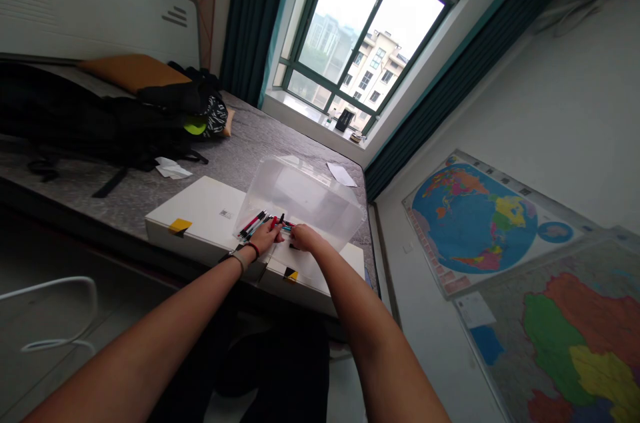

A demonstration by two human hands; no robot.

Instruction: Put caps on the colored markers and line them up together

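A translucent plastic bin [313,193] lies tipped with its open side toward me, resting on white boxes. Several pens [254,223], with red, black and white parts, lie in a loose row at its left front. My left hand [265,236], with bands around the wrist, is closed on a red and black pen [274,221]. Close by on the right, my right hand [303,237] has its fingers curled downward by more pens, one with a teal part. Whatever sits in those fingers is hidden.
Two white boxes [200,209] with yellow-black corner tabs stand at the edge of a grey mattress [245,116]. Black bags and clothes [115,123] and a crumpled tissue [173,168] lie left. A white sheet [341,174] lies behind the bin. Wall maps [475,216] hang right.
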